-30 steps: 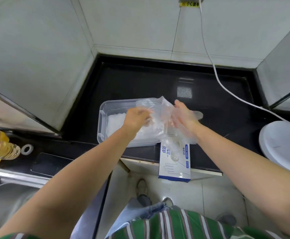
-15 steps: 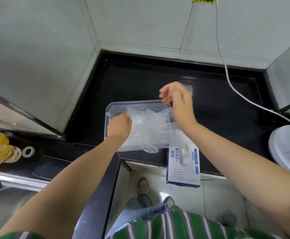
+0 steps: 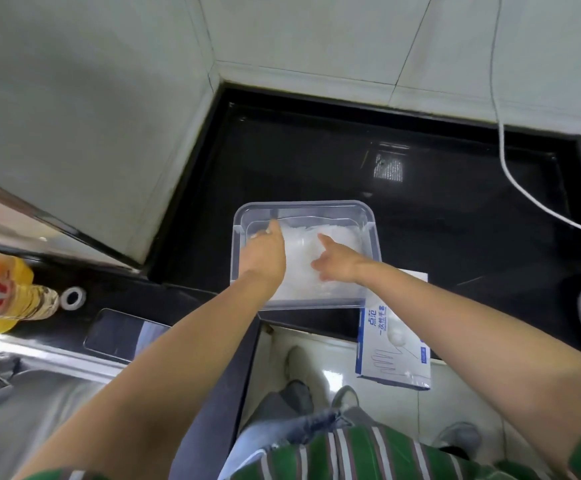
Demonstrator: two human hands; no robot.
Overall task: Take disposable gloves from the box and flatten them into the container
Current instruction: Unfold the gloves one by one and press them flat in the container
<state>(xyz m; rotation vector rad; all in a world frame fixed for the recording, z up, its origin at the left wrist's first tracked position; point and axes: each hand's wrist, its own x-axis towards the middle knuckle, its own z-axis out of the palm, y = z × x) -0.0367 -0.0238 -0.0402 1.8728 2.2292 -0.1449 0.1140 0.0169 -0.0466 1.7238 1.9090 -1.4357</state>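
Fingers (image 3: 274,227) of our left hand (image 3: 264,253) stretch forward, straight and close together, pressing down on the gloves (image 3: 339,237) near the far left corner of the container (image 3: 303,204) — nothing is gripped. Our right hand (image 3: 334,263) lies just beside it, palm down on the same pile, with the forefinger pointing ahead and the other fingers loosely spread; motion blur softens them, yet none looks curled round anything. Those gloves form a pale, translucent heap that covers most of the container's bottom, and both our hands sit inside its walls. That clear plastic container stands on the black surface (image 3: 316,157), close to its near edge. Just to its right and nearer to us lies the glove box (image 3: 394,355), white and blue, its near end hanging over the surface edge above the floor (image 3: 316,368); our right forearm (image 3: 455,306) crosses its far end, so we cannot tell whether box and container touch. One more glove (image 3: 396,336) bulges out of the slot in the top of the box. Off to the left — well apart from the container — a phone (image 3: 123,336) lies flat, with a small roll of tape (image 3: 72,297) beyond it and an orange and yellow bottle (image 3: 2,289) at the edge of view. A white cable (image 3: 502,150) runs down the tiled wall (image 3: 316,36) onto the surface at the right.
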